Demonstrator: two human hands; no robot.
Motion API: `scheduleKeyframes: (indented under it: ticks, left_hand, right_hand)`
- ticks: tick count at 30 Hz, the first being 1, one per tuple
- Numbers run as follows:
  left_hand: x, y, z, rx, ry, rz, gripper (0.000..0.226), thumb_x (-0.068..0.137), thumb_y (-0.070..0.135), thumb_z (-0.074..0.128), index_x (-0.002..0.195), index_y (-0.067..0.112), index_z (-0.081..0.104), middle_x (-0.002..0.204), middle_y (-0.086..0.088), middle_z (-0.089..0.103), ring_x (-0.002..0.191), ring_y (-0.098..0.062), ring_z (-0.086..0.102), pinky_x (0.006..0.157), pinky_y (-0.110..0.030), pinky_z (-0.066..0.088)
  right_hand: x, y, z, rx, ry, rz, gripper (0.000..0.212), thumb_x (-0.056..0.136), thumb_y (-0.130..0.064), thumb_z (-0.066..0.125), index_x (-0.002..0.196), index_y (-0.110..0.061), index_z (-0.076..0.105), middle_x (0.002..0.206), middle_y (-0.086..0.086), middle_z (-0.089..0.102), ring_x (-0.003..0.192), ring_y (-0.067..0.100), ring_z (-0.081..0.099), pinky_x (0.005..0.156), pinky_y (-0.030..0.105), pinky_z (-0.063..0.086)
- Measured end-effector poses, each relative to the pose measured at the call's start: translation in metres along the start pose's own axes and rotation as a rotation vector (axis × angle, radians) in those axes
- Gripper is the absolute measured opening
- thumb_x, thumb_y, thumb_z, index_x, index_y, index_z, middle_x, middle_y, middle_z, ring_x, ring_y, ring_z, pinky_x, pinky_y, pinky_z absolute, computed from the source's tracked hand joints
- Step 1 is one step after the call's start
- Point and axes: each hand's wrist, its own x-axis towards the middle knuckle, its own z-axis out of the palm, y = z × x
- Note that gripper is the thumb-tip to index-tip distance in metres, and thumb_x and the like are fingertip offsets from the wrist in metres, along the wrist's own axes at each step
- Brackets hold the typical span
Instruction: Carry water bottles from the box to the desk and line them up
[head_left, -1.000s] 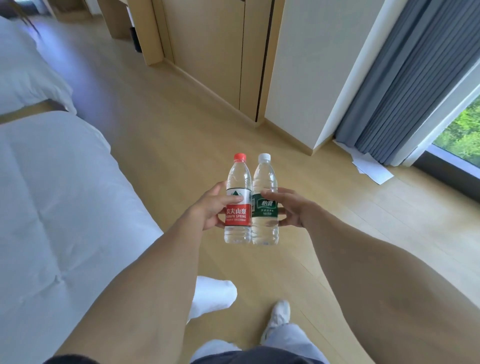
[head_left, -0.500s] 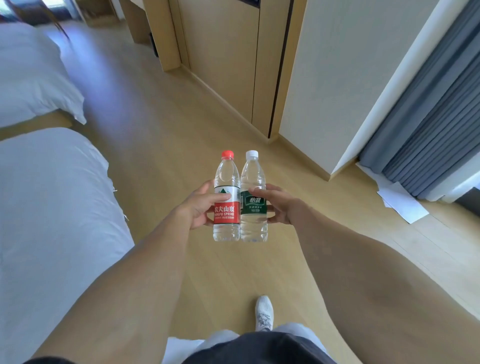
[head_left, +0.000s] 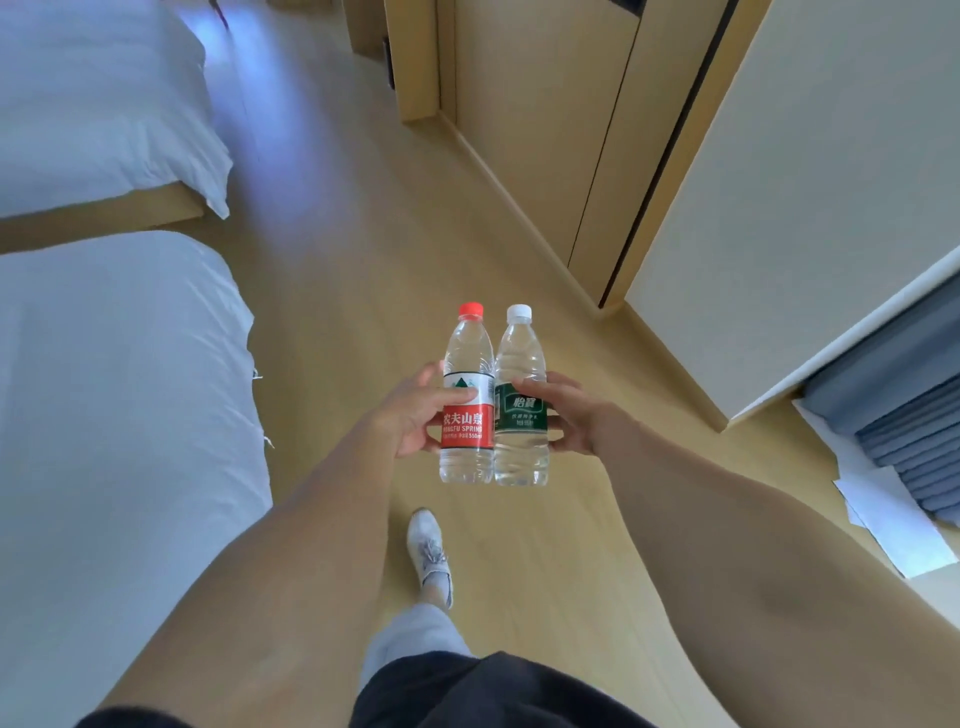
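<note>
Two water bottles, both upright and touching side by side, are out in front of the body, between the hands. Left hand (head_left: 415, 415) wraps the red-cap bottle (head_left: 467, 400) at its label, thumb across the front. Right hand (head_left: 566, 415) wraps the white-cap bottle (head_left: 521, 400) the same way. Both look full, so prob a bit heavy. The plastic looks thin and smooth, so it may squish or slip. Best grip is the middle, w/ the label. No desk or box in view.

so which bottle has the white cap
The green-label bottle, gripped by the right hand; the red-label bottle beside it has a red cap.
</note>
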Motion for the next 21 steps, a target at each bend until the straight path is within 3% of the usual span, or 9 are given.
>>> scheduleKeyframes:
  ticks: [6,14,21]
  left_hand:
    - [0.092,0.067,-0.069,-0.018,0.035,-0.036,0.067,0.078,0.017,0.085,0.134,0.032,0.053,0.106,-0.008,0.074,0.092,-0.026,0.071,0.073,-0.054,0.059]
    - [0.174,0.171,-0.143,0.017,0.033,-0.043,0.065,0.076,0.019,0.087,0.131,0.032,0.055,0.110,-0.009,0.075,0.101,-0.029,0.072,0.083,-0.066,0.054]
    - [0.245,0.234,-0.183,-0.009,0.080,-0.027,0.063,0.080,0.019,0.084,0.133,0.030,0.052,0.108,-0.009,0.075,0.094,-0.027,0.072,0.089,-0.065,0.052]
  right_hand:
    - [0.108,-0.081,0.033,-0.032,-0.008,0.025,0.044,0.079,-0.037,0.081,0.118,-0.027,0.062,0.117,0.002,0.069,0.107,0.023,0.066,0.097,0.052,0.050]
    - [0.210,-0.183,0.068,-0.031,-0.012,0.020,0.047,0.079,-0.039,0.081,0.120,-0.027,0.061,0.118,0.002,0.069,0.108,0.023,0.065,0.094,0.050,0.052]
    - [0.296,-0.262,0.080,-0.052,-0.027,0.014,0.048,0.078,-0.037,0.082,0.120,-0.027,0.062,0.117,0.002,0.070,0.109,0.023,0.065,0.094,0.049,0.051]
